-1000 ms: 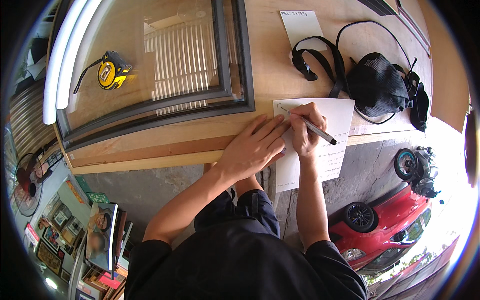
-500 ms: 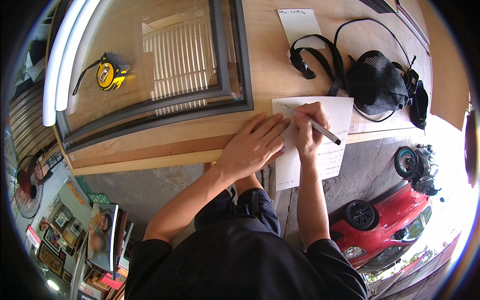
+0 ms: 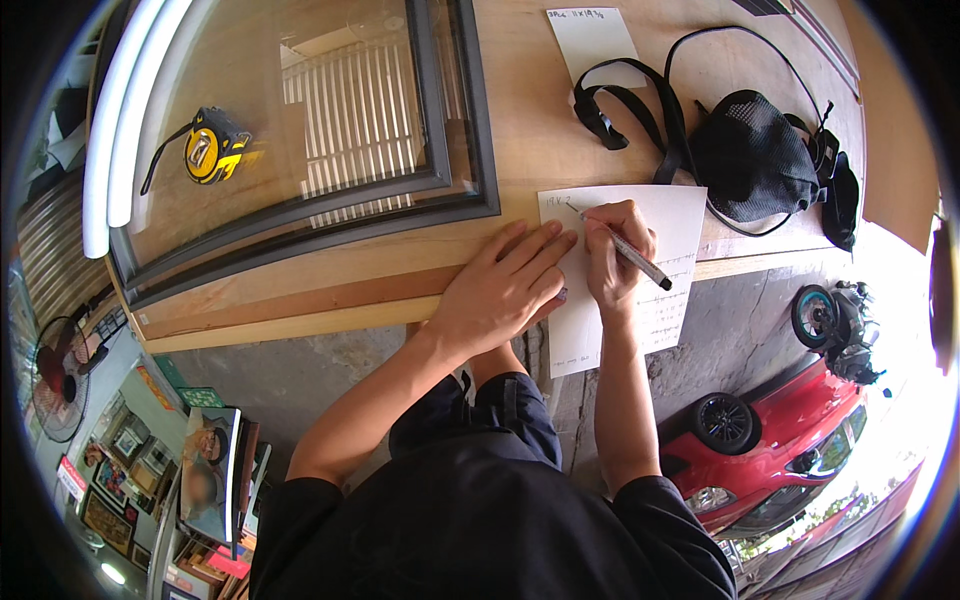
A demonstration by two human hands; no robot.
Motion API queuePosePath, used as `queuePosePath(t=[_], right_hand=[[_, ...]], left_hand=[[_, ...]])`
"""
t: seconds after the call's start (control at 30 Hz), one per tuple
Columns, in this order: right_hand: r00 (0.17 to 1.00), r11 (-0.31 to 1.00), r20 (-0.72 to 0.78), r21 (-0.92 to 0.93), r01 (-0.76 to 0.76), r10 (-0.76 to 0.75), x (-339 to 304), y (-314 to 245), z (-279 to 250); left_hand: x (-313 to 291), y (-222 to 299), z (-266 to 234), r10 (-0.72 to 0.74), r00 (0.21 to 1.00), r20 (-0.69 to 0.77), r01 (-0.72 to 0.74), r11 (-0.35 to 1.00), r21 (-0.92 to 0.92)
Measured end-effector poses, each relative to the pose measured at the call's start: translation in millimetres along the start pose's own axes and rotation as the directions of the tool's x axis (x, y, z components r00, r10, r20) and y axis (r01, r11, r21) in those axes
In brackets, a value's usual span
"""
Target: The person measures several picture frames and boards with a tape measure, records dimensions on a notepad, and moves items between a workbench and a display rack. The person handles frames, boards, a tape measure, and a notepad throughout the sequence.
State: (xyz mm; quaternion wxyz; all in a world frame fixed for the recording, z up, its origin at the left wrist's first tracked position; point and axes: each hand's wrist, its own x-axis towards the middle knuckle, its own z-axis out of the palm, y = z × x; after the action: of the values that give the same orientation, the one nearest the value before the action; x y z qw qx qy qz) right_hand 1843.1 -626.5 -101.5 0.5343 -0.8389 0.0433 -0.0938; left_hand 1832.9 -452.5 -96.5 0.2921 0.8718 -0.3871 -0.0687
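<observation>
A dark-barrelled pen (image 3: 640, 262) is pinched in my right hand (image 3: 615, 255), its tip on the upper left part of a white sheet of paper (image 3: 672, 215). Handwriting runs along the sheet's top corner and right side, and its lower part hangs past the table's near edge. My left hand (image 3: 505, 285) lies over the table edge and the left margin of the sheet, fingers stretched out and somewhat apart. Beside its thumb shows a small dark thing (image 3: 562, 295), too hidden to name.
Dark frames (image 3: 400, 185) with glass lie on the wooden table (image 3: 520, 150), a yellow-black tape measure (image 3: 205, 148) on the glass. White tubes (image 3: 130, 130) lie at far left. A black mesh bag (image 3: 755, 160) with straps and a smaller note (image 3: 590, 45) sit to the right.
Under the pen tip the writing on the sheet has grown by a stroke, and my right hand has shifted slightly. My left hand stays in place on the paper's edge.
</observation>
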Motion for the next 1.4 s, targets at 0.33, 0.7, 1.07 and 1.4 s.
queuePosePath(t=[0.33, 0.7, 1.07, 1.4], right_hand=[[0.999, 0.999, -0.047, -0.042, 0.015, -0.017, 1, 0, 0], [0.989, 0.993, -0.097, -0.006, -0.115, 0.114, -3, 3, -2], [0.992, 0.997, -0.102, -0.033, -0.073, 0.069, -2, 3, -4], [0.989, 0.996, -0.139, -0.063, -0.061, 0.052, -4, 5, -1]], left_hand=[[1, 1, 0, -0.004, 1.000, -0.005, 0.004, 1.000, -0.010], [-1, 0, 2, -0.009, 1.000, -0.014, 0.009, 1.000, -0.021], [-1, -1, 2, -0.001, 1.000, -0.013, 0.001, 1.000, -0.020], [-14, 5, 3, 0.056, 0.976, -0.210, -0.089, 0.985, -0.149]])
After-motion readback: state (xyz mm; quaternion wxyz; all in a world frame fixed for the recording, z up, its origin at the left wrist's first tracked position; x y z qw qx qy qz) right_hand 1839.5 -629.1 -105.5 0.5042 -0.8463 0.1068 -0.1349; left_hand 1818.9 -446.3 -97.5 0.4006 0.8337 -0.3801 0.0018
